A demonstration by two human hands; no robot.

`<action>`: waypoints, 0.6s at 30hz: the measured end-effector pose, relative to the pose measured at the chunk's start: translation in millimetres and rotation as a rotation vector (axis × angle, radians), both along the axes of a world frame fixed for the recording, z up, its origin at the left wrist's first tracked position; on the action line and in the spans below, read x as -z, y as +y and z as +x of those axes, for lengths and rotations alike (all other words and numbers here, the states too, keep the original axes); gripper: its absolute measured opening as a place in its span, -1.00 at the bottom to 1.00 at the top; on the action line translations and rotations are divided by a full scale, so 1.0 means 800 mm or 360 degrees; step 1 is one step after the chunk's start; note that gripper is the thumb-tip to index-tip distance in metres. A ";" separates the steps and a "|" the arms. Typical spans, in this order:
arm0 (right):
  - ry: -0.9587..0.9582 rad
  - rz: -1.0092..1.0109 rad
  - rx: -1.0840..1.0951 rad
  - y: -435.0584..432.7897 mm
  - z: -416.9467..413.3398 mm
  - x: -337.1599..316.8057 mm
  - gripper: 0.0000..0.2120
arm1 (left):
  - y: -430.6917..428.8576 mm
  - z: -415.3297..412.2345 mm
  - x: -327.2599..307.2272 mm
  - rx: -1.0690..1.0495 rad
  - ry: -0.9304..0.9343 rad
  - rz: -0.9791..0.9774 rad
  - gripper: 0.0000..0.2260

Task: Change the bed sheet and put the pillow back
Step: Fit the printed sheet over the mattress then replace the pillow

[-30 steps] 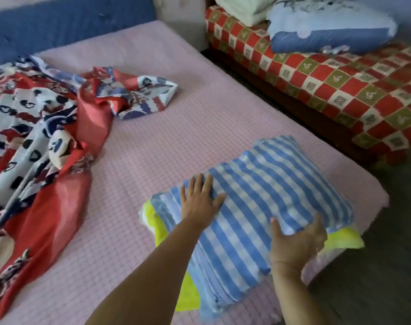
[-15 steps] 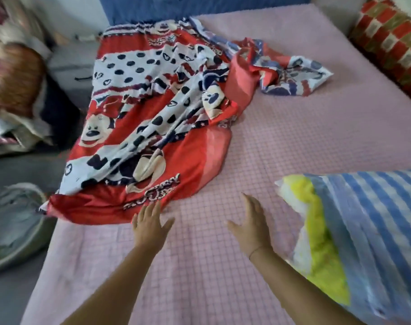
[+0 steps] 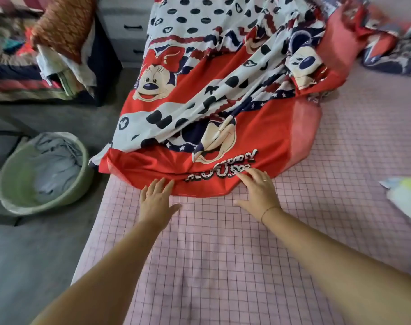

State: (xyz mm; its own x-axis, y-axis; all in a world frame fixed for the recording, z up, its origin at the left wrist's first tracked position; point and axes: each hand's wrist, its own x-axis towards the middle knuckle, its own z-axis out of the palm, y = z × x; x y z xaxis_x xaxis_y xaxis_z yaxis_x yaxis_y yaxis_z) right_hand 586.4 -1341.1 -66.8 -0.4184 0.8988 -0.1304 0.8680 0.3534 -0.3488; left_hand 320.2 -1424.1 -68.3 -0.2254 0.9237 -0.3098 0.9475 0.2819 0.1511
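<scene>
both the left hand (image 3: pixel 155 201) and right hand (image 3: pixel 258 190) have reached forward, fingers spread, onto the red sheet (image 3: pixel 223 95) edge.

Pink checked mattress (image 3: pixel 223 266); red cartoon sheet (image 3: pixel 199 102) bunched on it

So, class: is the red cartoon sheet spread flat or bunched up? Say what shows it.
Bunched up: the red cartoon sheet lies in deep folds, leaving much of the pink checked mattress bare.

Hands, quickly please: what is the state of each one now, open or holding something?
Left hand: open, straight fingers touch the near edge of the red sheet, gripping nothing.
Right hand: open, fingers lie on the same edge, gripping nothing.
</scene>
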 end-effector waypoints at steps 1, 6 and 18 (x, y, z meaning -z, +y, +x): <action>-0.0020 0.0051 -0.0050 0.003 -0.010 0.005 -0.26 | 0.004 -0.005 0.006 0.0009 -0.0002 0.0044 -0.36; -0.0109 0.0106 -0.0069 0.026 -0.038 0.022 -0.52 | 0.024 -0.044 0.024 -0.0062 0.0013 0.0341 -0.66; 0.0029 -0.0395 0.0024 -0.037 -0.014 -0.010 -0.85 | -0.060 -0.059 -0.004 0.0083 -0.0415 -0.0092 -0.90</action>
State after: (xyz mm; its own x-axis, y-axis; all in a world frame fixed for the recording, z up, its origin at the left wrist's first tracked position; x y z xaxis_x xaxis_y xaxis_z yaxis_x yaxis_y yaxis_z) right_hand 575.5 -1370.6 -59.0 -0.4097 0.8464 -0.3403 0.8652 0.2424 -0.4389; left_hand 273.2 -1472.1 -65.2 -0.0838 0.9110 -0.4038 0.8922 0.2491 0.3767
